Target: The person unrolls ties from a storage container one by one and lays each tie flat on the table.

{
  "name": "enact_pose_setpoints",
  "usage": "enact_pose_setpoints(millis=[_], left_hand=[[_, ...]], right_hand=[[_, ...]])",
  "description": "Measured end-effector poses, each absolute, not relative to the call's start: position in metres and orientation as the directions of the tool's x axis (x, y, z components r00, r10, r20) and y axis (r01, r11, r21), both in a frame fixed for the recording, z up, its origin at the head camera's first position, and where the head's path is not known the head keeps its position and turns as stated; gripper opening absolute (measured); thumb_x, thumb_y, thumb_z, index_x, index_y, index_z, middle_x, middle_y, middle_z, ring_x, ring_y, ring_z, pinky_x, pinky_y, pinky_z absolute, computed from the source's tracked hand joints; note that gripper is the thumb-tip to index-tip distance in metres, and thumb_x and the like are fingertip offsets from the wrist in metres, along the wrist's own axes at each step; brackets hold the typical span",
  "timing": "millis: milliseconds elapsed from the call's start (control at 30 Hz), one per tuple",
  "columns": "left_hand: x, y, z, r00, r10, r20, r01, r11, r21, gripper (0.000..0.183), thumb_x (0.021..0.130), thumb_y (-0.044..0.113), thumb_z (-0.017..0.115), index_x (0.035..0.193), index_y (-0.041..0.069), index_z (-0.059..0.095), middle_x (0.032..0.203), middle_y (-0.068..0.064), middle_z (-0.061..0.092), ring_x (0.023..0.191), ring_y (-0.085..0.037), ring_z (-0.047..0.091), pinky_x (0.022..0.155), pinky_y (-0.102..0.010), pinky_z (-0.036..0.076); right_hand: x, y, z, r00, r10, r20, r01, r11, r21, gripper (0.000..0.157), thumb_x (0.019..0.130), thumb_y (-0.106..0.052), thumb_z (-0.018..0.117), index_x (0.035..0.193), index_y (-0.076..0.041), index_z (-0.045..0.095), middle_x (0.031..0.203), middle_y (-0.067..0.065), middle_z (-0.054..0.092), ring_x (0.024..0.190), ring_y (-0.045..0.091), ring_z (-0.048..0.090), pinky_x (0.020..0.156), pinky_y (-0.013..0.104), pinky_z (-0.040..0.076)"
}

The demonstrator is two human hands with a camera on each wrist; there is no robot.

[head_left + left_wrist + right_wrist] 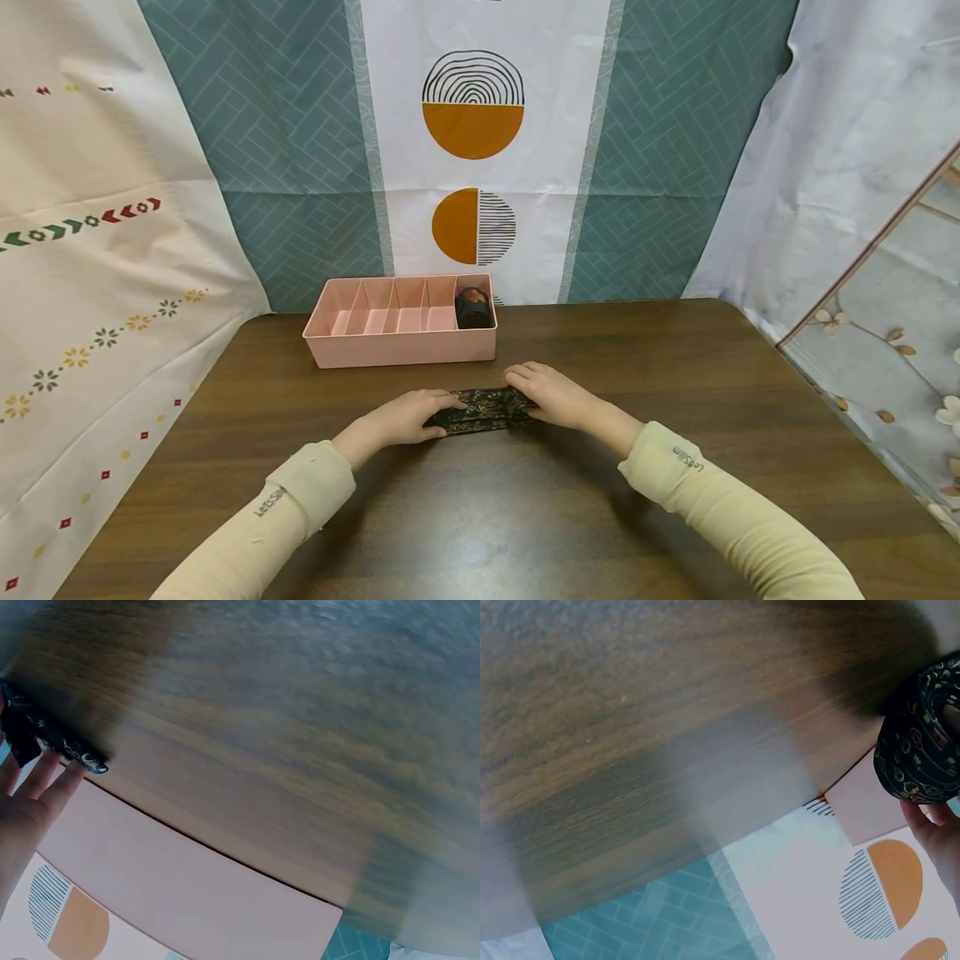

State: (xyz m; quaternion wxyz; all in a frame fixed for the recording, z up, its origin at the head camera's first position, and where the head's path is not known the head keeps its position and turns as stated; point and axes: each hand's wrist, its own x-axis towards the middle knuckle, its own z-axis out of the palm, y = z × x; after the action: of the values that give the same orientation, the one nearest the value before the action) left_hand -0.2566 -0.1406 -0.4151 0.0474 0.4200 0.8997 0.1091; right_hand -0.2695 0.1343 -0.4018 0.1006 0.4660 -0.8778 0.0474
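Note:
A folded strip of black cloth [483, 408] with a small gold and red pattern lies crosswise on the table. At its right end the cloth is gathered in a thick roll [915, 750]. My right hand [551, 395] holds this roll, fingers behind and thumb in front. My left hand [411, 417] rests on the strip's left end, its fingers extended over the cloth and the thumb near the front edge. From the left wrist, the fingers [56, 784] look nearly straight along the dark cloth [52, 735]. Part of each end is hidden under the hands.
Just behind the hands stands a pink divided box [405, 350]. Its rightmost compartment contains a dark roll [472, 310] with an orange pattern. The brown wooden table [480, 517] meets patterned curtains [292, 158] at the back and sides.

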Motion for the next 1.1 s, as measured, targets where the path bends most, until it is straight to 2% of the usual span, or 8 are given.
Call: enact_pose_setpoints(millis=[167, 367, 567, 833, 1100], left_hand=[[-0.256, -0.144, -0.416, -0.649, 0.761, 0.001, 0.737, 0.628, 0.248, 0.044, 0.087, 0.014, 0.067, 0.129, 0.007, 0.055, 0.130, -0.015, 0.056, 0.121, -0.031, 0.054, 0.100, -0.046, 0.045], [-0.256, -0.148, -0.417, -0.660, 0.752, -0.007, 0.724, 0.638, 0.262, 0.044, 0.088, 0.015, 0.067, 0.130, 0.009, 0.055, 0.131, -0.014, 0.056, 0.122, -0.031, 0.053, 0.100, -0.046, 0.044], [-0.256, -0.151, -0.416, -0.660, 0.751, -0.005, 0.723, 0.637, 0.267, 0.044, 0.087, 0.015, 0.067, 0.130, 0.010, 0.056, 0.131, -0.014, 0.056, 0.122, -0.030, 0.053, 0.101, -0.045, 0.044], [-0.255, -0.155, -0.416, -0.657, 0.754, 0.000, 0.728, 0.634, 0.261, 0.046, 0.087, 0.015, 0.068, 0.130, 0.009, 0.055, 0.132, -0.014, 0.056, 0.122, -0.030, 0.053, 0.101, -0.046, 0.044], [-0.256, -0.160, -0.415, -0.658, 0.753, -0.005, 0.725, 0.635, 0.267, 0.046, 0.086, 0.014, 0.068, 0.130, 0.009, 0.055, 0.132, -0.014, 0.055, 0.123, -0.031, 0.053, 0.101, -0.046, 0.044]], right_hand=[[-0.268, 0.135, -0.401, -0.544, -0.812, 0.212, -0.830, 0.557, 0.002, 0.055, 0.075, -0.004, 0.077, 0.125, -0.008, 0.055, 0.117, 0.007, 0.057, 0.104, 0.024, 0.056, 0.090, 0.038, 0.049], [-0.267, 0.136, -0.402, -0.561, -0.805, 0.193, -0.821, 0.571, -0.004, 0.052, 0.077, -0.007, 0.077, 0.125, -0.012, 0.056, 0.114, 0.007, 0.055, 0.099, 0.022, 0.056, 0.085, 0.035, 0.050], [-0.267, 0.138, -0.399, -0.577, -0.797, 0.178, -0.811, 0.585, -0.013, 0.054, 0.077, -0.008, 0.077, 0.126, -0.013, 0.056, 0.112, 0.007, 0.055, 0.100, 0.022, 0.055, 0.085, 0.037, 0.050], [-0.270, 0.139, -0.402, -0.562, -0.804, 0.194, -0.815, 0.578, 0.039, 0.054, 0.072, -0.009, 0.081, 0.120, -0.007, 0.056, 0.117, 0.007, 0.059, 0.107, 0.024, 0.056, 0.094, 0.038, 0.047], [-0.268, 0.140, -0.402, -0.594, -0.785, 0.176, -0.798, 0.602, -0.007, 0.062, 0.072, -0.007, 0.081, 0.127, -0.010, 0.053, 0.109, 0.007, 0.055, 0.097, 0.023, 0.056, 0.085, 0.037, 0.050]])
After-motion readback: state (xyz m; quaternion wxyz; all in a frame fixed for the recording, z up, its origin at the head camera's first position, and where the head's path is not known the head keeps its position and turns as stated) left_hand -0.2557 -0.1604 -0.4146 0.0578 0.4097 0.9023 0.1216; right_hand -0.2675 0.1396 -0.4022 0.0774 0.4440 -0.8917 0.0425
